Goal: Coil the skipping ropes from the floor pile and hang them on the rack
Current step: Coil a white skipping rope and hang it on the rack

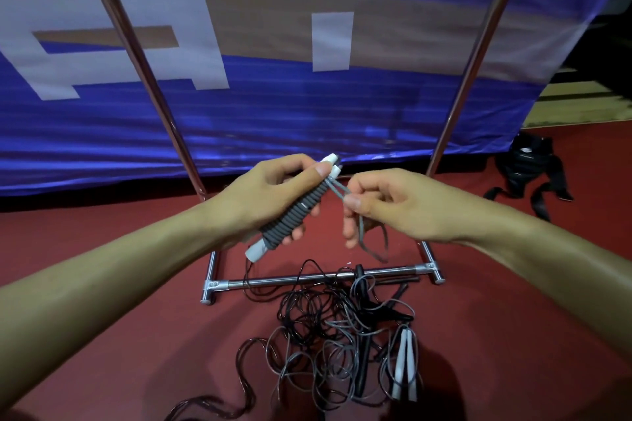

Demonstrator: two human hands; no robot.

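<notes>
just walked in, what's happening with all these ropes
A person is winding a grey skipping rope around its paired white handles. The left hand grips the bundle; the right hand pinches the loose cord end. More tangled ropes lie on the red floor by the metal rack.

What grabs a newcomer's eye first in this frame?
Centre frame, the left hand grips a pair of white-tipped handles wrapped in grey rope, while the right hand pinches the loose rope end beside it. Below them, a tangled pile of ropes lies on the red floor across the rack's base bar. Behind, a large blue banner fills the background.
</notes>
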